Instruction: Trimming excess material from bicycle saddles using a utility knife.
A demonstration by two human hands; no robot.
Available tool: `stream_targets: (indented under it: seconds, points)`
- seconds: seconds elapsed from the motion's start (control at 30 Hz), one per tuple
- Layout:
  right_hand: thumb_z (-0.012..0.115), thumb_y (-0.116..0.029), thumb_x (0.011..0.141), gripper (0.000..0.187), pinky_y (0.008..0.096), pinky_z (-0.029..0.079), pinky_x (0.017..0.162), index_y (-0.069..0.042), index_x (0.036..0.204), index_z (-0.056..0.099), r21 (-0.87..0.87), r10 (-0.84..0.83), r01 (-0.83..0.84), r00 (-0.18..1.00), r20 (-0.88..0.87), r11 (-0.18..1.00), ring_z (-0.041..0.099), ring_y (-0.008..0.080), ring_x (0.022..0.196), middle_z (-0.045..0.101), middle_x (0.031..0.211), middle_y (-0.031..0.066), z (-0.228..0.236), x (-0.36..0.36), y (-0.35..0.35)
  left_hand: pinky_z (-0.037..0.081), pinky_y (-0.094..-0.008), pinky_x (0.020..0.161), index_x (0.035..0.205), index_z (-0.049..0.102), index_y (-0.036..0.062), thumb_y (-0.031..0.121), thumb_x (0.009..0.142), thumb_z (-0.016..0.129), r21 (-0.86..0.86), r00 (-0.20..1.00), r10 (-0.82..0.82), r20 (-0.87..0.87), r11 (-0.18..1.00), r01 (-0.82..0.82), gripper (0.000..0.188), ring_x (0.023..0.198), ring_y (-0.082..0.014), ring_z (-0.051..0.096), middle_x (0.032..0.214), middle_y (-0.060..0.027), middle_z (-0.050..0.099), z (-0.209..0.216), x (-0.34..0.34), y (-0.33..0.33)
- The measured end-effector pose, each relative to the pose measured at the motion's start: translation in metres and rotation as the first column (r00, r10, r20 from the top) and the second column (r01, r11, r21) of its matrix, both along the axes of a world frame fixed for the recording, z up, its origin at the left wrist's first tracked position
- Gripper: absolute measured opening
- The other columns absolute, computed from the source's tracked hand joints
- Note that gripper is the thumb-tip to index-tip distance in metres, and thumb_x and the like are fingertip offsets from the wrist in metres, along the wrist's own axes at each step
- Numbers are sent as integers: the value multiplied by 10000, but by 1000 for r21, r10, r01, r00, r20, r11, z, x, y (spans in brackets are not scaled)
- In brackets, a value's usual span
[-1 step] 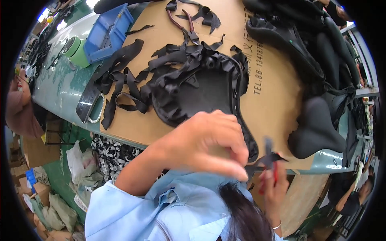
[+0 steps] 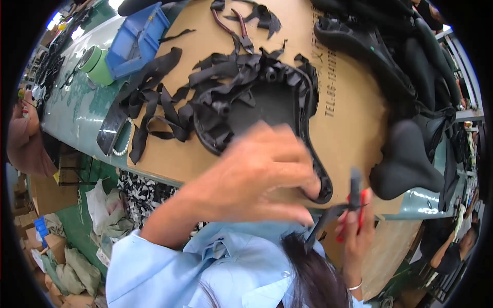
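An upside-down black bicycle saddle [image 2: 264, 110] lies on the cardboard, its cover gathered in folds along the rim and loose strips heaped at its far left. Over its near edge hovers my left hand [image 2: 257, 174], blurred, thumb and fingers apart with nothing seen between them. The fingertips are close to the saddle's narrow nose; whether they touch it I cannot tell. At the right, my right hand [image 2: 355, 233] grips a red-handled cutting tool [image 2: 362, 208], its grey blade pointing away from me. A black fabric strip [image 2: 328, 218] hangs by the tool and runs down toward my shirt.
Red-handled pliers [image 2: 241, 36] lie beyond the saddle. Loose black strips [image 2: 154, 105], a blue bin [image 2: 136, 43], a green tape roll [image 2: 97, 66] and a bead string [image 2: 123, 138] are at left. More black saddles [image 2: 408, 164] pile up at right. Other people are at both sides.
My left hand has shifted slightly away from me and to the left. My right hand with the cutting tool has moved a little right, and the black strip has swung with it.
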State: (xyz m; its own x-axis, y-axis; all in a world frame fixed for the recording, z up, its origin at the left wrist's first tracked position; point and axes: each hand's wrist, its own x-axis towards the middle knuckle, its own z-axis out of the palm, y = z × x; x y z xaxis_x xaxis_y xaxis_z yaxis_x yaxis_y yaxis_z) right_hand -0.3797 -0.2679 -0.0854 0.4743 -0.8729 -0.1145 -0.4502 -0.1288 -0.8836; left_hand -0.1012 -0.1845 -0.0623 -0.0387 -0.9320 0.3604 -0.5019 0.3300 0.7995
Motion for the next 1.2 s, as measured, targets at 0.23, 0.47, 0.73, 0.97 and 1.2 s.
stream_targets:
  seconds: [0.23, 0.47, 0.73, 0.97, 1.2]
  points:
    - [598, 13, 860, 436, 273, 453, 551, -101, 1282, 607, -521, 416, -459, 886, -206, 720, 557, 160, 602, 630, 782, 91, 10, 28, -17, 476, -336, 618, 821, 671, 49, 141, 773, 685, 21, 875, 176, 452, 978, -207, 104, 723, -218, 575, 793, -36, 615, -20, 10, 8]
    - [637, 2, 727, 583, 310, 378, 490, -245, 1255, 643, -588, 420, -686, 727, -543, 428, 473, 175, 562, 470, 660, 37, 20, 54, -30, 465, -364, 602, 785, 653, 45, 146, 807, 655, 2, 886, 244, 395, 964, -266, 104, 702, -248, 581, 735, -57, 582, -27, 10, 0]
    - [623, 30, 720, 651, 328, 400, 552, -237, 1313, 594, -428, 310, -866, 493, -813, 258, 486, 200, 594, 461, 701, 57, 66, 41, -57, 454, -356, 586, 778, 644, 41, 140, 802, 654, 33, 891, 278, 359, 950, -309, 102, 684, -251, 580, 712, -63, 574, -26, 9, 0]
    - [446, -31, 952, 548, 228, 481, 593, -57, 1481, 305, 156, 238, -258, 962, 136, 953, 520, 97, 637, 627, 1121, 117, 35, 49, -43, 462, -366, 595, 770, 658, 21, 142, 757, 679, -121, 805, 406, 434, 911, -394, 124, 643, -256, 591, 713, -104, 606, -26, 9, -45]
    - [409, -169, 982, 503, 202, 434, 388, -55, 1461, 309, 584, 185, -272, 961, 206, 764, 510, 105, 418, 582, 740, 91, 32, 92, -26, 407, -251, 599, 770, 695, -9, 152, 715, 701, 479, 953, 284, -107, 854, -201, 171, 645, -94, 542, 665, -41, 617, -23, 36, -68]
